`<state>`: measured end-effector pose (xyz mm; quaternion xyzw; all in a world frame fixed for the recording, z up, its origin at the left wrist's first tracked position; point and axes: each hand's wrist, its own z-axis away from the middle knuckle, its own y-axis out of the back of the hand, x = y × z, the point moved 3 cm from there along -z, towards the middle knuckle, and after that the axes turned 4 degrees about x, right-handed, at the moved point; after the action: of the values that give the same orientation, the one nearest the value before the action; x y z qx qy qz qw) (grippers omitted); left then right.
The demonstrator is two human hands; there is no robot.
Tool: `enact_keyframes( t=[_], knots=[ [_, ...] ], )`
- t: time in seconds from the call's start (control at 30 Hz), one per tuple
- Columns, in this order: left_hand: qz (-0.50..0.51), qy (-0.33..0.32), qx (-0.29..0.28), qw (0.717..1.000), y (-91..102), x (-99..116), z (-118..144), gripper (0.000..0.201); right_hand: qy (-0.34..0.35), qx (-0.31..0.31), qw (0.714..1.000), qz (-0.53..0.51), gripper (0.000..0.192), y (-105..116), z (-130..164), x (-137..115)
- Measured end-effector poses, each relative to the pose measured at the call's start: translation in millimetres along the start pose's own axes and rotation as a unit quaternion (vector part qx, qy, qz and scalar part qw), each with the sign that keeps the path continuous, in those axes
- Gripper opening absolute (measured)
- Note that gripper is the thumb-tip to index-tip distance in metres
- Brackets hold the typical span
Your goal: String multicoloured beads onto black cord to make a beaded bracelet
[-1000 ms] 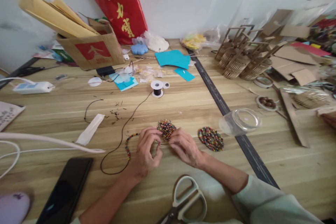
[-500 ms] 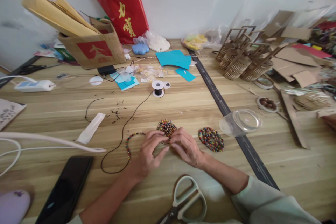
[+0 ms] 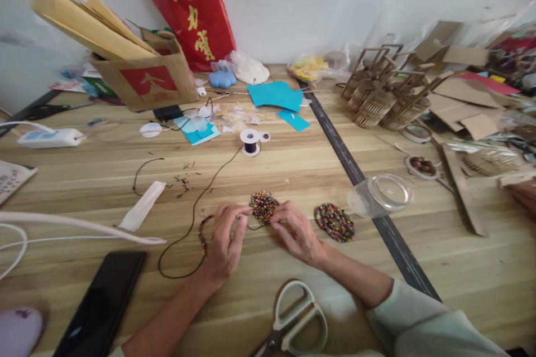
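Beads point(image 3: 420, 164) in small dish point(image 3: 412, 168)

Our wooden table point(image 3: 293, 173), crowded with craft bits

Between our hands lies a beaded disc point(image 3: 263, 206); a second disc point(image 3: 334, 222) sits just right of them, a tipped clear jar point(image 3: 380, 195) beyond. Ahead stands a thread spool point(image 3: 250, 141); scissors point(image 3: 293, 321) lie nearer us, a phone point(image 3: 103, 304) to the left.
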<state>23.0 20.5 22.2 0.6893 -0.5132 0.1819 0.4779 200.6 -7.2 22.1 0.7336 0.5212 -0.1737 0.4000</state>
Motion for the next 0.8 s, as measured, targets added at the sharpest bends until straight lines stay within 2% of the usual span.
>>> enact_keyframes(
  t=[0.1, 0.23, 0.37, 0.67, 0.8],
  knots=[
    [0.03, -0.044, -0.052, 0.997, -4.1, 9, 0, 0.018, 0.005, -0.017, 1.0, 0.004, 0.01, -1, 0, -1],
    [0.062, -0.069, -0.07, 0.993, -9.5, 14, -1, 0.013, 0.013, -0.037, 0.999, 0.011, 0.01, -3, 1, -1],
    [0.074, -0.057, -0.071, 0.993, -12.1, 11, -2, 0.006, 0.019, -0.041, 0.999, 0.014, 0.009, -5, 2, 1],
    [0.099, -0.031, -0.071, 0.992, -13.3, 4, -2, 0.008, 0.003, -0.056, 0.998, 0.006, 0.009, -6, 1, 1],
    [0.089, 0.021, -0.075, 0.993, -11.9, -1, -2, 0.009, -0.038, -0.015, 0.999, -0.008, 0.009, 0, 0, 3]
  ],
)
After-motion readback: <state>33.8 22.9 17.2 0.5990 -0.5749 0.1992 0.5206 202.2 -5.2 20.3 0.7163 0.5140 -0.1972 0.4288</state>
